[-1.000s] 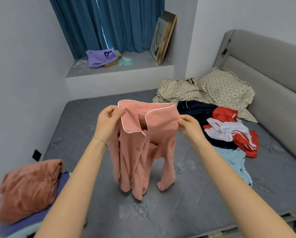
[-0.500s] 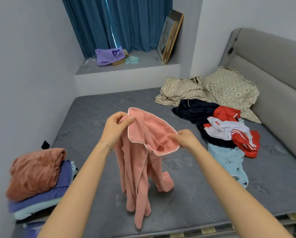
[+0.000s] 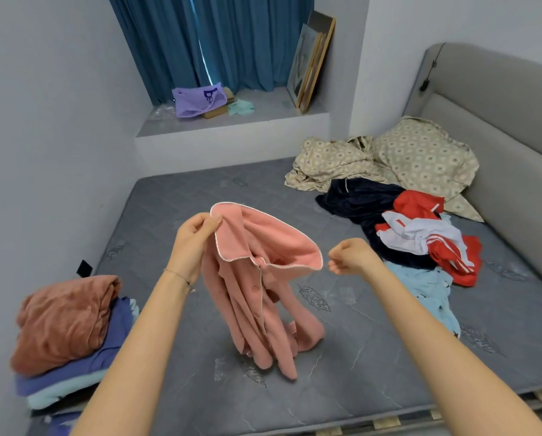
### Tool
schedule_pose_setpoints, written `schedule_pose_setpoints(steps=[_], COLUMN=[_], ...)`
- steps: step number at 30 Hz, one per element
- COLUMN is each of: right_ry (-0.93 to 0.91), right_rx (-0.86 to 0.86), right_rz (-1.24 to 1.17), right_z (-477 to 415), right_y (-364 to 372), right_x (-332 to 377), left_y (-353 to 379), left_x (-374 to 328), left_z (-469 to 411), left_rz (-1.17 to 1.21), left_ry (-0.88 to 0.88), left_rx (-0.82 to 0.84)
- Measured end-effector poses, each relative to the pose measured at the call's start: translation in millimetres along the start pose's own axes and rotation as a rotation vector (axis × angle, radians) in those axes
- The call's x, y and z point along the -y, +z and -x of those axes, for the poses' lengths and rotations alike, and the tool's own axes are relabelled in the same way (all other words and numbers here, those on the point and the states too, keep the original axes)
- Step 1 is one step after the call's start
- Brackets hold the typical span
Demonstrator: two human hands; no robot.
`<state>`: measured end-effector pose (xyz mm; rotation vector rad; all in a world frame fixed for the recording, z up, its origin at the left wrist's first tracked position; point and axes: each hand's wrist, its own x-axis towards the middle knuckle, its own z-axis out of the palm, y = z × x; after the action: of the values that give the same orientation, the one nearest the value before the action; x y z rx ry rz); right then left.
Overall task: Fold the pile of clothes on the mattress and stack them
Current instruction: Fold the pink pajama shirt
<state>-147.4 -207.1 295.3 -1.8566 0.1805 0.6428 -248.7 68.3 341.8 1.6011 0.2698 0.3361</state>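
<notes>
My left hand (image 3: 194,237) pinches the collar of a pink button-up pyjama shirt (image 3: 257,297) and holds it up over the grey mattress (image 3: 357,357). The shirt hangs bunched, its hem touching the mattress. Just right of the collar edge, my right hand (image 3: 351,256) has its fingers curled and holds nothing, with a small gap to the shirt. A stack of folded clothes (image 3: 65,322), rust-coloured on top of blue ones, sits at the mattress's near left corner. The unfolded pile (image 3: 420,234) of navy, red-and-white and light blue garments lies to the right.
A patterned beige pillow and crumpled bedding (image 3: 389,158) lie at the head end by the grey headboard (image 3: 499,121). The wall runs along the left. A window ledge (image 3: 232,121) beyond the mattress holds a purple bag and picture frames. Bare mattress lies under the shirt.
My right hand has let go of the pink shirt's collar and drawn back to the right. The shirt now hangs from my left hand alone, lower and bunched. The view has tilted down.
</notes>
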Motion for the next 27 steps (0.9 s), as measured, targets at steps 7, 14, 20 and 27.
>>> schedule_pose_setpoints(steps=[7, 14, 20, 27], right_ry=[0.029, 0.248, 0.142, 0.162], right_rx=[0.032, 0.186, 0.122, 0.375], right_rz=[0.020, -0.349, -0.605, -0.970], right_z=[-18.7, -46.2, -52.2, -51.9], right_y=[41.3, 69.0, 89.5, 78.2], right_x=[-10.7, -7.9, 0.2, 33.0], left_y=[-1.0, -22.0, -35.2, -48.3], left_x=[3.6, 2.6, 10.8, 31.6], left_z=[-4.3, -9.9, -18.5, -31.8], left_rz=[-0.002, -0.049, -0.029, 0.229], left_ry=[-0.013, 0.002, -0.058, -0.186], left_rx=[0.115, 0.171, 0.100, -0.220])
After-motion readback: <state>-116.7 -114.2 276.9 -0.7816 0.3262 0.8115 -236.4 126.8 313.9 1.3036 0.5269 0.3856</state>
